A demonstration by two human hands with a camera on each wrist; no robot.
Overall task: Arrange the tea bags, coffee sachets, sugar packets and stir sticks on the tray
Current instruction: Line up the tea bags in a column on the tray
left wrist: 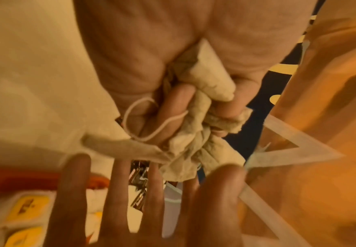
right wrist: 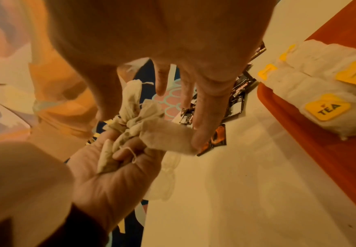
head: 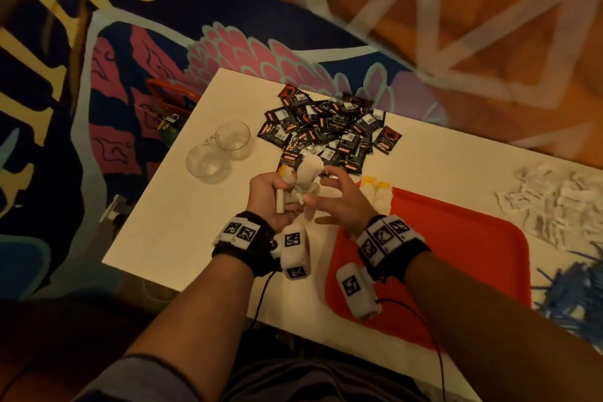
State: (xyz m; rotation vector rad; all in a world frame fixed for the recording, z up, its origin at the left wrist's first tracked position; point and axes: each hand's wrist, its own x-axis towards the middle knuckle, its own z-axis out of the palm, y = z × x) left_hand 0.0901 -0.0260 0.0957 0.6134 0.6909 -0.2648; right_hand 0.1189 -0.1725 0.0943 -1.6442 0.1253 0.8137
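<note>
Tea bags (head: 305,178) at frame centre in the head view, a crumpled clump held above the surface (head: 182,222), just below the coffee sachets (head: 329,127). Soft, light, thin paper, likely to tear or spill if squeezed or yanked; strings (left wrist: 149,120) looped and seemingly tangled. Best taken by a flat edge or by the tag, one bag at a time, and eased free rather than pulled. Off-white, wrinkled, twisted together at the middle; one flatter bag (right wrist: 168,138) sticking out toward the right.

Left hand (head: 272,202) curled round the clump, fingers (left wrist: 173,107) folded over the bags with a string loop across them. Right hand (head: 339,206) spread, fingers (right wrist: 204,120) nearly straight; one fingertip touching the flatter bag's end, nothing gripped as far as can be told.

Red tray (head: 456,254) at lower right of the head view, with tagged bags (right wrist: 329,93) in rows at its upper left corner, yellow tags up, one reading TEA. Sugar packets (head: 554,199) heaped at the right edge, blue stir sticks (head: 574,290) below them, both off the tray. Two glass cups (head: 218,150) to the left of the sachets.
</note>
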